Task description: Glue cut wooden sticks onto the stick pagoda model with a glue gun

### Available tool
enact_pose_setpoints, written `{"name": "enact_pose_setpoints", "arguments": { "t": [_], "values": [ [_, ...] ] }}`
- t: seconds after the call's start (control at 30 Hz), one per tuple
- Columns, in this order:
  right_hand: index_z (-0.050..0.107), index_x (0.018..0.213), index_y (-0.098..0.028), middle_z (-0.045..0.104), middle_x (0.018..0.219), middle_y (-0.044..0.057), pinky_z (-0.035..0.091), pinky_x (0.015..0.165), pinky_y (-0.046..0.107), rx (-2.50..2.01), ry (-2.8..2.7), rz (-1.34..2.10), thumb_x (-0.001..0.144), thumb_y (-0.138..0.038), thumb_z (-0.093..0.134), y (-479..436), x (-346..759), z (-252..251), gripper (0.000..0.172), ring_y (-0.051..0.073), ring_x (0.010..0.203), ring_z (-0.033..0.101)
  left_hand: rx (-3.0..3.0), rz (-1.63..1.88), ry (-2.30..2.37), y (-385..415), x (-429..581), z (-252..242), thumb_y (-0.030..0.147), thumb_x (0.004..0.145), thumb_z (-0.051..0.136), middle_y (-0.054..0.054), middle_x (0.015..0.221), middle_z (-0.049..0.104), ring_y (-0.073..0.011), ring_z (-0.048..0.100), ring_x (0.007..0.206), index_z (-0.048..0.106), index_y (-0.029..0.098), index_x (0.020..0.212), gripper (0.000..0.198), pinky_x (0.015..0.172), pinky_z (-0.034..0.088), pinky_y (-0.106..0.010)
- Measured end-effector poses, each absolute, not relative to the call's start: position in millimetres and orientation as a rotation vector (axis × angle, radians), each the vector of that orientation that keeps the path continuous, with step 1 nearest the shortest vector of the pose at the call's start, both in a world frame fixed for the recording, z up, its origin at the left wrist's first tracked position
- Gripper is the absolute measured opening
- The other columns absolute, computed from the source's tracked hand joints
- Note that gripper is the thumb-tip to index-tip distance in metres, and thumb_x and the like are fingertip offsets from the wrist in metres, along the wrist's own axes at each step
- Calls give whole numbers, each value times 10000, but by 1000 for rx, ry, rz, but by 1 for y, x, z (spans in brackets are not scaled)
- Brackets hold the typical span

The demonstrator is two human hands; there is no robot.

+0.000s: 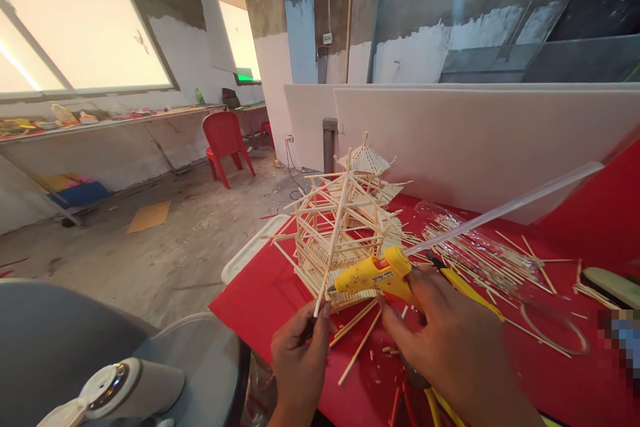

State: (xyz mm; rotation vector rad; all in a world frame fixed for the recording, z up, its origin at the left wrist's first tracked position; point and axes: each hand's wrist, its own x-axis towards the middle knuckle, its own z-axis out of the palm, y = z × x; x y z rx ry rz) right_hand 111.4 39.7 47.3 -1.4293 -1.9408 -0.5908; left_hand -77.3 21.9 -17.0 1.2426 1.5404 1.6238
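Note:
My right hand (445, 333) is wrapped round a yellow hot glue gun (373, 273), and a long clear glue stick (505, 207) sticks out of its back. The gun's nozzle points left, at or very near a thin wooden stick (337, 233). My left hand (303, 340) is closed at that stick's lower end, pinching it between thumb and fingers. The stick slants up along the front of a pagoda-like model (310, 220) built of wooden sticks, with a peaked roof (367, 160) behind. Whether glue is coming out cannot be made out.
Loose sticks and a clear plastic bag of sticks (480, 247) lie on the red tabletop (360, 387). Yellow-handled pliers (465, 287) are beside my right hand. At lower left, a white bottle (133, 387) rests on a grey stool (200, 360). A red chair (225, 140) stands farther back.

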Motion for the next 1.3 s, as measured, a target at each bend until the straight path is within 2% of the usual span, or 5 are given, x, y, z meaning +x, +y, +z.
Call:
{"name": "enact_pose_setpoints", "arguments": {
  "t": [0.37, 0.7, 0.83, 1.03, 1.3],
  "values": [
    [609, 1016, -159, 714, 865, 90, 447, 561, 316, -1431, -1902, -559, 898, -433, 530, 33, 112, 41, 309, 220, 658, 664, 1205, 1630, 1536, 21, -77, -18, 387, 804, 712, 18, 525, 628, -98, 514, 395, 792, 170, 866, 240, 397, 444, -186],
    [600, 921, -180, 714, 798, 83, 471, 612, 314, -1434, -1840, -459, 946, -565, 474, 21, 118, 18, 406, 224, 699, 686, 1206, 1620, 1534, 20, -81, -26, 387, 803, 707, -2, 574, 671, -120, 571, 480, 795, 185, 875, 231, 449, 474, -185],
    [597, 898, -183, 697, 744, 66, 444, 545, 287, -1473, -1793, -339, 938, -616, 464, 16, 117, 17, 454, 194, 618, 655, 1182, 1613, 1557, 20, -82, -27, 392, 792, 717, -9, 598, 682, -132, 595, 525, 794, 187, 870, 233, 478, 490, -189],
    [599, 972, -184, 698, 806, 65, 465, 565, 267, -1450, -1794, -139, 967, -496, 492, 12, 114, 17, 331, 197, 684, 665, 1139, 1619, 1581, 20, -79, -19, 448, 756, 730, -7, 551, 667, -112, 527, 423, 795, 159, 865, 316, 411, 468, -201],
    [590, 964, -190, 682, 768, 51, 417, 545, 282, -1462, -1799, -145, 983, -500, 459, 15, 111, 15, 337, 205, 646, 651, 1093, 1643, 1578, 22, -78, -17, 461, 720, 755, -18, 561, 686, -126, 555, 435, 801, 153, 894, 357, 420, 490, -216]
  ]
}}
